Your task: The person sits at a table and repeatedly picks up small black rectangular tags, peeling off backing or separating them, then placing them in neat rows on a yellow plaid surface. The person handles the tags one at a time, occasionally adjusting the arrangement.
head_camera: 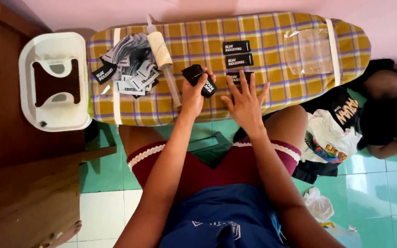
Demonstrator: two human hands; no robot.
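Note:
My left hand (194,92) grips a small stack of black fabric labels (199,78) above the yellow plaid padded board (272,41). My right hand (246,102) lies flat on the board with its fingers spread, the fingertips on a black label (240,76). Two more black labels (237,47) (239,60) lie in a column just beyond that one. A loose pile of black and white labels (129,66) sits at the board's left end. A white lint roller (162,53) lies next to the pile, its handle pointing toward my left hand.
A white plastic stand (53,80) with a dark cut-out rests left of the board. A clear plastic sheet (308,49) lies on the board's right end. Folded clothes (329,133) and another person (391,105) are on the green tiled floor at right. Wooden furniture (28,183) stands at left.

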